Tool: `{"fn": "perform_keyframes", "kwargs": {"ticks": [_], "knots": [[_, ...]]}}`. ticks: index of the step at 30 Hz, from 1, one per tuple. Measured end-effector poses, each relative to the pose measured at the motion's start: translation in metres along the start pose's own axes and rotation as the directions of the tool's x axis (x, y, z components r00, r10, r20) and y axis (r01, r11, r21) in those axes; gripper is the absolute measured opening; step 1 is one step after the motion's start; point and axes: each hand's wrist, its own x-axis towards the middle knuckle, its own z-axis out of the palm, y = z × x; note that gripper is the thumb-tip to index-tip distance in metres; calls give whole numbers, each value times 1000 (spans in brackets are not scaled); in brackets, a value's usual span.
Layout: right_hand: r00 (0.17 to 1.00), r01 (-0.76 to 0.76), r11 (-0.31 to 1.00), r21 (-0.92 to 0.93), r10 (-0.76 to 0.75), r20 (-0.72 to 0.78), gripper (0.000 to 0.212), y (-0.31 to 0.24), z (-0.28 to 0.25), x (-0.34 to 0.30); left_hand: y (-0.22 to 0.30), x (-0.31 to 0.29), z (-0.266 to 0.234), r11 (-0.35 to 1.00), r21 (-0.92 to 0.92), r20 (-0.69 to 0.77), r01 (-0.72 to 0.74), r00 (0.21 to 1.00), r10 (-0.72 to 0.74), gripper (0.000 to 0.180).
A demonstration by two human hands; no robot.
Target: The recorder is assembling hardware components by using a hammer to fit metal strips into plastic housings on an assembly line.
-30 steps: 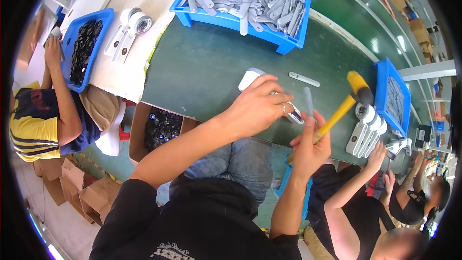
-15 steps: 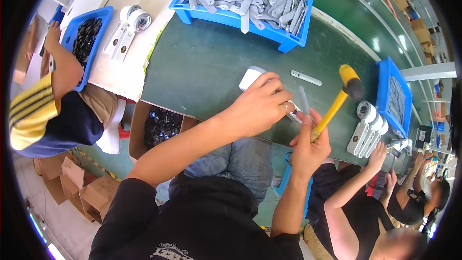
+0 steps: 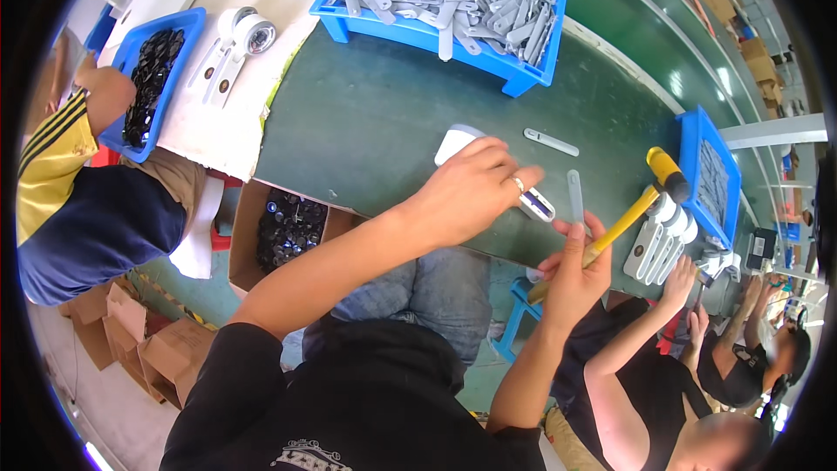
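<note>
My left hand [image 3: 475, 190] is closed over a white handled device [image 3: 453, 141] lying on the green table. Its rounded head shows beyond my knuckles, and its slotted handle end sticks out past my fingers. To the right, my right hand [image 3: 577, 272] grips a hammer [image 3: 621, 231] by its yellow handle, with the yellow-and-black head pointing up and away. The same hand's fingertips hold a thin grey strip [image 3: 575, 195] upright, apart from the device. Another grey strip [image 3: 551, 141] lies flat on the table just beyond.
A blue bin [image 3: 418, 30] heaped with grey strips stands at the far side. Several white devices [image 3: 649, 251] lie at the right before a smaller blue bin [image 3: 689, 170]. A carton [image 3: 248, 253] of dark parts sits lower left. Co-workers sit on both sides.
My right hand has drawn slightly right, taking the hammer and strip away from the device's handle. The left hand stays on the device. The left co-worker's arm has shifted.
</note>
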Motion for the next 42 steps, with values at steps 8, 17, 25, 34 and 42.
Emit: {"fn": "perform_keyframes", "kwargs": {"ticks": [8,17,25,34,42], "knots": [[938,-286,947,148,245,245,18,-4,-23,19,6,3,-27,992,123,-65,-16,998,24,68],[929,-243,968,-69,253,272,18,-6,15,28,-20,-2,-17,986,-153,-92,60,993,-75,67],[904,-161,954,-252,245,352,15,-14,10,39,-30,-2,-15,991,-99,-114,-94,990,83,36],[915,-145,817,-559,325,238,34,-35,19,38,-29,0,-19,990,-84,-54,-118,992,113,23],[771,-562,826,43,505,388,38,7,3,45,-24,5,-19,993,-44,-48,-107,993,105,24]]}}
